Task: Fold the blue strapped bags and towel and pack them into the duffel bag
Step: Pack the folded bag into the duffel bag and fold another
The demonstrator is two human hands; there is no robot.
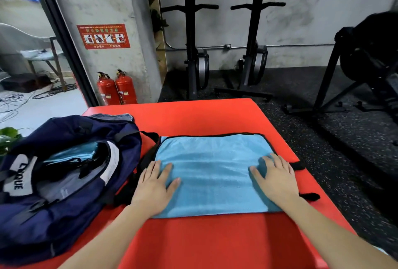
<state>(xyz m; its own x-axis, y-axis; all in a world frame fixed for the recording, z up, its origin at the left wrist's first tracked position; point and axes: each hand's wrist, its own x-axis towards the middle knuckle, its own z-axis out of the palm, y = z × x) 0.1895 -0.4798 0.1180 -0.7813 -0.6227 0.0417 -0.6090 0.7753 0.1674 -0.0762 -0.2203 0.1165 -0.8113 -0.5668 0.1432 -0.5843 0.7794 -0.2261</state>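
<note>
A light blue mesh bag with black trim and black straps lies flat on the red mat. My left hand presses flat on its left part, fingers straight. My right hand presses flat on its right part. Black strap ends stick out past the right edge. To the left stands the navy duffel bag, its top unzipped, with folded light blue fabric showing inside.
The red mat ends at a dark speckled floor on the right. Two red fire extinguishers stand by a concrete pillar behind the mat. Black exercise machines line the back wall. A green plant peeks in at the far left.
</note>
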